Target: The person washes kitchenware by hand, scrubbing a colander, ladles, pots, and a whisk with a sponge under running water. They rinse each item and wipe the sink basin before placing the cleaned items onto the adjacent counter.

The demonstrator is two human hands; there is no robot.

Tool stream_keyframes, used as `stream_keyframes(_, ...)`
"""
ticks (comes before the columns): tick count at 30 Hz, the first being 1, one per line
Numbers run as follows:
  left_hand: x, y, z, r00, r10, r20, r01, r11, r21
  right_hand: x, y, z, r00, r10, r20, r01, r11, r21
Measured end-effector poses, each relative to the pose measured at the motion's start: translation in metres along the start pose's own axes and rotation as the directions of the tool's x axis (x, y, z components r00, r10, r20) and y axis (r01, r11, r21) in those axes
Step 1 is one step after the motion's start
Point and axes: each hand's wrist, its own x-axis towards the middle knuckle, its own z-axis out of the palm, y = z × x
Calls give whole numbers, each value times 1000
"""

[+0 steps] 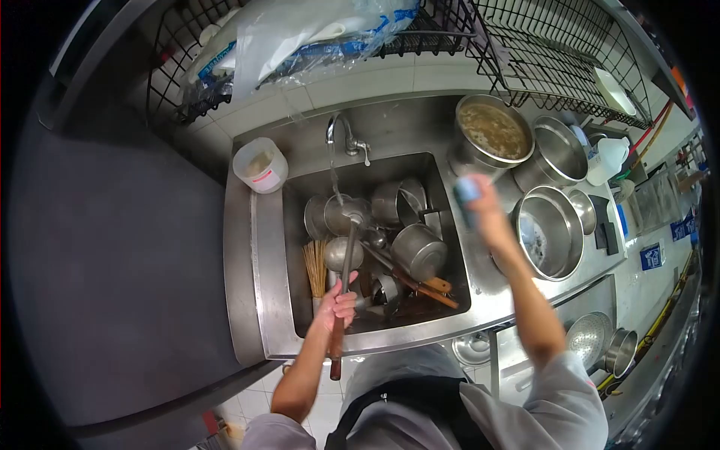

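Observation:
My left hand point(337, 306) is wrapped around a long-handled metal utensil with a wooden grip point(337, 346). Its far end lies under the stream from the tap point(334, 133), and splashing water blurs the shape of its head. To the right of the sink, my right hand point(487, 206) is raised over the counter and smeared by motion. In it is a blue and green sponge point(468, 196). Below the utensil, the sink point(442, 176) holds several pots, bowls and ladles, including a dented metal pot point(420, 251) and a bundle of wooden skewers or chopsticks point(313, 266).
A pot of cloudy brown liquid point(491, 131) stands behind my right hand. Metal pots point(551, 225) crowd the right counter. A white plastic tub point(261, 165) sits at the sink's back left corner. Wire racks point(555, 56) hang overhead, one holding plastic bags point(307, 45).

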Motion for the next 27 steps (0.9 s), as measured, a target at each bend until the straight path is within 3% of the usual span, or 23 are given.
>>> stream_keyframes(1, 3, -8, 1, 998, 23, 50, -21, 999, -36, 6, 36, 55, 997, -83, -11, 83, 993, 81)
stream_keyframes(3, 8, -17, 1, 989, 17, 146, 3, 991, -135, 13, 69, 156, 969, -215, -126, 209, 976, -54)
stream_keyframes(5, 6, -29, 18, 983, 21, 181, 10, 986, -168, 22, 77, 232, 948, -291, -132, 285, 957, -58)
stream_keyframes(7, -5, -31, 28, 994, -21, 110, 22, 1000, -10, 35, 64, 261, 932, -335, 137, 361, 886, -292)
stream_keyframes(9, -27, -36, 40, 993, 69, -95, -43, 968, 248, 73, 53, 270, 908, -317, 274, 402, 841, -361)
stream_keyframes(11, -44, -46, 54, 954, 179, -242, -56, 896, 440, 114, 62, 288, 879, -91, 468, 257, 917, -306)
stream_keyframes(12, -51, -50, 61, 929, 217, -298, -31, 851, 524, 135, 84, 302, 836, 50, 547, 77, 975, -207)
stream_keyframes(14, -60, -60, 76, 881, 313, -354, 3, 745, 667, 172, 135, 325, 653, 249, 715, -303, 951, -55)
stream_keyframes(15, -62, -61, 85, 881, 322, -346, 13, 716, 698, 170, 135, 319, 553, 361, 751, -633, 768, 97)
stream_keyframes(16, -59, -55, 81, 839, 390, -380, 71, 615, 786, 155, 132, 310, 414, 424, 805, -868, 452, 208)
stream_keyframes(17, -55, -48, 71, 794, 457, -401, 138, 508, 851, 140, 131, 305, 260, 426, 866, -964, 59, 260)
stream_keyframes(18, -48, -32, 42, 749, 630, -206, 140, 155, 978, 128, 142, 315, 301, 313, 901, -939, -69, 338)
stream_keyframes(19, -38, -14, 0, 701, 712, 32, 169, -210, 963, 112, 157, 325, 347, 207, 915, -899, -206, 388)
stream_keyframes(20, -35, -7, -24, 660, 696, 281, 222, -539, 813, 94, 143, 324, 379, 269, 885, -806, -374, 459)
stream_keyframes(21, -39, -11, 31, 659, 748, -80, 453, -309, 836, 81, 122, 325, 434, 480, 762, -702, -350, 620)
stream_keyframes(23, -35, -1, 48, 585, 807, -77, 598, -365, 714, 65, 146, 352, 507, 592, 626, -633, -237, 737)
stream_keyframes(24, -36, 3, 50, 588, 805, -73, 630, -400, 665, 51, 149, 371, 700, 713, 41, -519, 469, 714)
stream_keyframes(25, -36, 8, 52, 594, 802, -69, 660, -436, 611, 42, 122, 359, 838, 480, -261, -422, 872, 247)
stream_keyframes(26, -37, 13, 53, 602, 789, -122, 689, -436, 579, 40, 105, 340, 955, 140, -260, -134, 990, 38)
stream_keyframes(27, -37, 13, 60, 600, 786, -150, 713, -441, 545, 42, 99, 330, 959, -214, -187, 186, 970, -159)
